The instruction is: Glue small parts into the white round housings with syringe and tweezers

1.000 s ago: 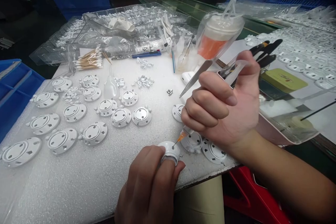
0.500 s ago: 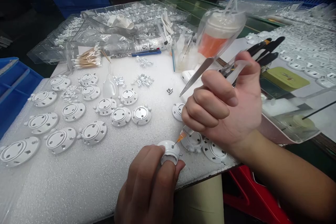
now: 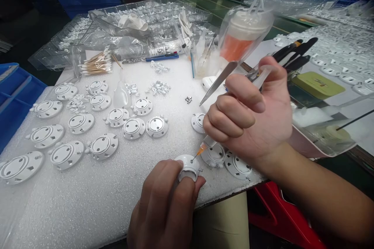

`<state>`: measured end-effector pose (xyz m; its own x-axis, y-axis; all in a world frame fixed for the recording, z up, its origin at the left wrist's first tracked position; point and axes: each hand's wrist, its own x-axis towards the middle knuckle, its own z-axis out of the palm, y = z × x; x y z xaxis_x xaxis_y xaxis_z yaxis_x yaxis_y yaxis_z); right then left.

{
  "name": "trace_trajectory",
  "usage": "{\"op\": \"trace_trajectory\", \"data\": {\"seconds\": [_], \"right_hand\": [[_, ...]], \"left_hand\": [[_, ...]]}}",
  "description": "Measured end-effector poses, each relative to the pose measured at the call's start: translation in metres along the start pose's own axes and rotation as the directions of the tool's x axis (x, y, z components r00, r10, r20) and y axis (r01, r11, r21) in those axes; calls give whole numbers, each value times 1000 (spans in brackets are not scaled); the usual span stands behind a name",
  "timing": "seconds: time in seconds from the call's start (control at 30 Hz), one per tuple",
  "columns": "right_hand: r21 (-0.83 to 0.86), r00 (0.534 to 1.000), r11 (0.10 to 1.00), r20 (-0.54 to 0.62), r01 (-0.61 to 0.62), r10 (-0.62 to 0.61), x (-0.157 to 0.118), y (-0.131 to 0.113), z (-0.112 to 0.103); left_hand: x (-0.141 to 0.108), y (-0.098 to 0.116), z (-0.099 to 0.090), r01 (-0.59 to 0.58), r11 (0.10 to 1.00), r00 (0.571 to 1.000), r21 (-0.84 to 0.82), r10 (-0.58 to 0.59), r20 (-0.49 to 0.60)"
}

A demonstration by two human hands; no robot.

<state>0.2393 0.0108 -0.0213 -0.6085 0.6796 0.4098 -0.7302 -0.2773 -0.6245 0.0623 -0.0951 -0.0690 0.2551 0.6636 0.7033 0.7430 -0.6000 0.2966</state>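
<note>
My left hand [image 3: 166, 202] grips a small white round part [image 3: 187, 166] near the front edge of the foam-covered table. My right hand [image 3: 248, 113] is closed around a syringe [image 3: 208, 141] with an orange needle hub [image 3: 200, 150]; its needle tip touches the top of the white part, at a small hole. Metal tweezers [image 3: 219, 83] also stick out of my right hand, pointing down and left. Several white round pieces [image 3: 101, 146] lie to the left, and a few more are partly hidden beneath my right hand.
Behind are a bag of cotton swabs [image 3: 96, 64], a squeeze bottle [image 3: 121, 95], small white bits [image 3: 160, 88] and a bagged orange drink [image 3: 238, 42]. Clear trays [image 3: 157, 15] stand at the back. At right are a yellow-green tin [image 3: 318, 85] and a clear box [image 3: 330, 140].
The view has shifted very slightly. Both hands keep their hold, and the needle remains at the white part.
</note>
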Motion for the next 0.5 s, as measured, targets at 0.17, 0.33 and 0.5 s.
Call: {"op": "trace_trajectory", "data": {"seconds": [0.17, 0.33, 0.5], "right_hand": [[-3, 1000, 1000, 19, -11, 11, 1, 0, -1], [-28, 1000, 1000, -10, -8, 8, 1, 1, 0], [-69, 991, 997, -133, -32, 23, 3, -4, 15]], "left_hand": [[1, 2, 0, 34, 999, 999, -14, -34, -6], [1, 0, 0, -11, 1000, 1000, 10, 11, 8], [0, 1, 0, 35, 999, 999, -11, -35, -4]]}}
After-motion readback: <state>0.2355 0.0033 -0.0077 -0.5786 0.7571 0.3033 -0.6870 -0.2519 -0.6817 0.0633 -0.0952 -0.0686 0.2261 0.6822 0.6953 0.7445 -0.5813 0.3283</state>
